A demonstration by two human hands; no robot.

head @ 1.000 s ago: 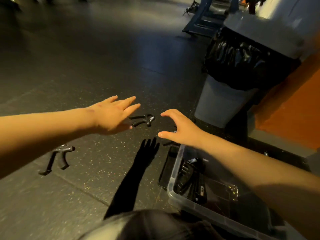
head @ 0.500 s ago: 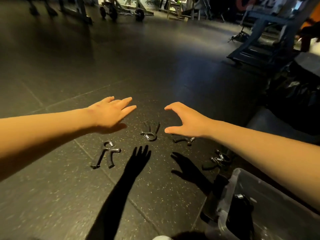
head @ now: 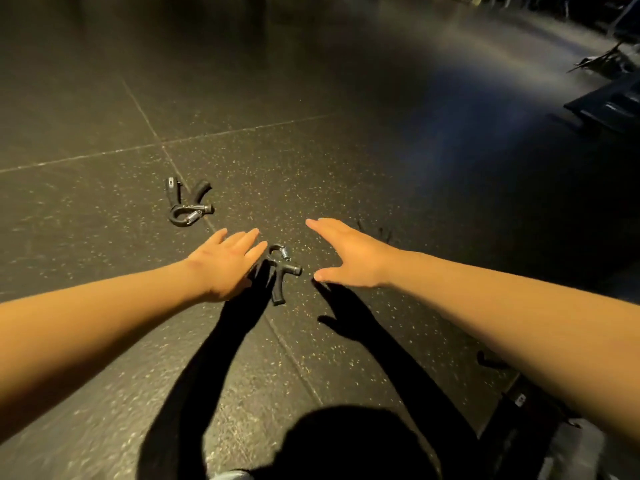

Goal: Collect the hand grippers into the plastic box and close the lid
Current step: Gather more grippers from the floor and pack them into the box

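Floor [head: 346, 150]: dark speckled rubber tiles with visible seams, taking up most of the head view. Hard shadows of the head and both arms fall across the near tiles.

Both bare forearms reach forward over the floor. Left hand [head: 225, 265]: palm down, fingers straight and together, holding nothing, with the fingertips just beside the near hand gripper. Right hand [head: 349, 258]: palm down, fingers extended and thumb spread, also empty. It sits a little to the right of that gripper and is not touching it.

Gym equipment [head: 602, 98]: dark frames at the upper right edge, well apart from the hands.

Plastic box [head: 568, 441]: only a pale translucent corner shows at the lower right, the rest cut off by the right forearm and the frame edge. Just beside it lies a dark flat item [head: 509, 410] carrying a small white label, too small to read.

Near hand gripper [head: 280, 271]: on the floor between the hands, spring end away from the person, partly in the left hand's shadow. Far hand gripper [head: 187, 202]: on the floor ahead and left, handles splayed. A pale tag on one handle is not legible. Dark tips [head: 384, 233] show past the right hand, too hidden to identify.
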